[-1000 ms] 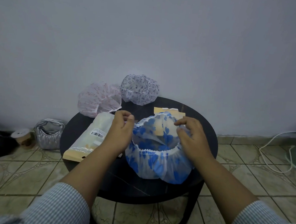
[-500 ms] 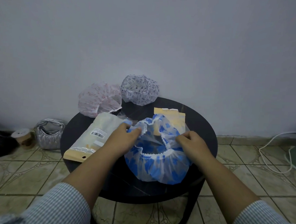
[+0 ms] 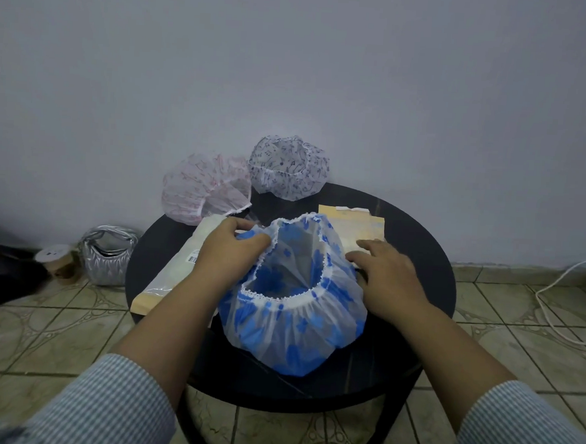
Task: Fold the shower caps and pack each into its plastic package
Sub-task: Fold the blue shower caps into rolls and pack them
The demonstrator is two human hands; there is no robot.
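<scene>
Blue-flowered shower cap (image 3: 293, 311) is sitting mid-worktop, opening up, not yet folded. Left hand (image 3: 226, 252) fingers are pinching its elastic rim; right hand (image 3: 389, 279) fingers are lying straight against its right side. Pink cap (image 3: 204, 187) and note-print cap (image 3: 288, 168) are waiting unfolded at the worktop (image 3: 417, 250) back. Packages (image 3: 353, 222) are lying flat, apparently unfilled. Judging: nothing packed, all three remaining.

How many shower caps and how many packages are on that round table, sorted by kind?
Shower caps: 3, the blue-flowered cap, the pink-patterned cap and the purple-patterned cap
Plastic packages: 2, the package with a barcode and the package at the back right
Total: 5
</scene>
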